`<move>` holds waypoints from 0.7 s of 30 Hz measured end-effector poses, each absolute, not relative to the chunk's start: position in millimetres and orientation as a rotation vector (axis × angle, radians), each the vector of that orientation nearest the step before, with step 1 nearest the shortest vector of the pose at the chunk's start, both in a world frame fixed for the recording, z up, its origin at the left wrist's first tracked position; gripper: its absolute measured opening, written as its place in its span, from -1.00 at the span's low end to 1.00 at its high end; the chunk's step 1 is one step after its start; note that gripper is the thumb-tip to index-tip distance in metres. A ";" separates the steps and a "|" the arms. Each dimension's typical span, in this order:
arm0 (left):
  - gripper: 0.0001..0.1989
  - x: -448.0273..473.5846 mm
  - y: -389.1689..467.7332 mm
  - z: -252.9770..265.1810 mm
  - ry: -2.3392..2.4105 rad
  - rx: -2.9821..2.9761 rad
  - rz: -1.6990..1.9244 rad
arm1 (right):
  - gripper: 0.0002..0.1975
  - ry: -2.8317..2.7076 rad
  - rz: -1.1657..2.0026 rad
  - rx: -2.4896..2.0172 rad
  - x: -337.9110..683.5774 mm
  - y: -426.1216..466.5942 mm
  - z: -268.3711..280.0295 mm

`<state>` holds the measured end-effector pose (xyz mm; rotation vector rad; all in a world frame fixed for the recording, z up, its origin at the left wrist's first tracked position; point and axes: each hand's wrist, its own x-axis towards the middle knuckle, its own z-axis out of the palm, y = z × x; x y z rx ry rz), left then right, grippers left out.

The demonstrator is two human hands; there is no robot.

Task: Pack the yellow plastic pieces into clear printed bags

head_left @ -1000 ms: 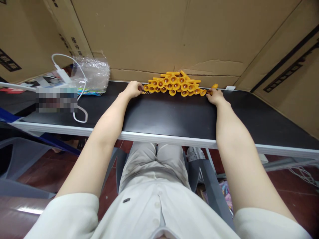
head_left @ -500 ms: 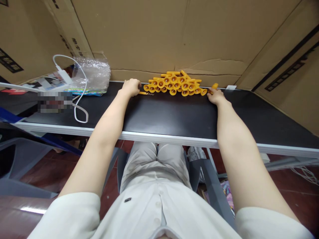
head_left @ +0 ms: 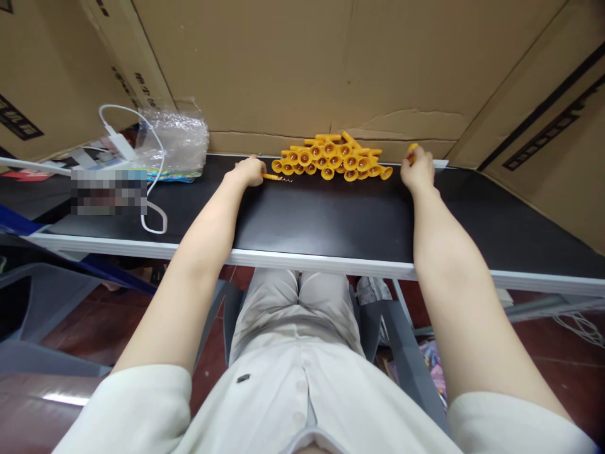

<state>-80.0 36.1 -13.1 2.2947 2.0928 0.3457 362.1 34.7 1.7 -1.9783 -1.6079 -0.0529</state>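
Observation:
Several yellow funnel-shaped pieces point(head_left: 329, 150) with stems lie stacked against the cardboard at the back of the table, their wide mouths facing me. Left of the stack, my left hand point(head_left: 249, 171) rests on the tabletop with curled fingers. From its fingertips a thin yellow ridged strip point(head_left: 273, 177) runs right and ends in a pale zigzag. My right hand point(head_left: 420, 169), beyond the stack's right end, is closed around a yellow piece point(head_left: 413, 149); only a bit of it shows above the fingers.
A clear plastic bag point(head_left: 182, 139) lies at the back left over colourful packaging. Beside it are a white cable point(head_left: 163, 154) and a white plug. Tall cardboard point(head_left: 283, 69) walls the back and sides. The table's pale front edge point(head_left: 321, 260) crosses before my lap.
My right hand has moved slightly right and up, away from the stack, with the yellow piece in it. The left hand has shifted a little left; the stack looks the same.

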 end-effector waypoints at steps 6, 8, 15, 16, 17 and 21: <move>-0.58 -75.2 31.1 -10.8 2.030 2.254 0.464 | -0.64 -1.676 -0.138 -1.816 326.3 18.1 31.8; -0.61 -73.4 30.2 -10.0 2.002 2.255 0.502 | -0.69 -1.725 -0.188 -1.738 311.8 13.8 41.2; -0.67 -68.1 28.0 -5.1 1.893 2.313 0.632 | -0.59 -1.983 -0.103 -1.411 269.7 3.3 52.3; -0.67 -67.4 27.3 -4.0 1.878 2.326 0.632 | -0.58 -2.062 -0.076 -1.367 265.9 3.5 50.9; -0.68 -66.7 26.7 -3.1 1.860 2.336 0.633 | -0.56 -2.141 -0.053 -1.331 262.6 4.1 48.9; -0.72 -64.7 26.1 -1.8 1.792 2.332 0.693 | -0.52 -2.363 0.004 -1.272 251.4 9.5 37.4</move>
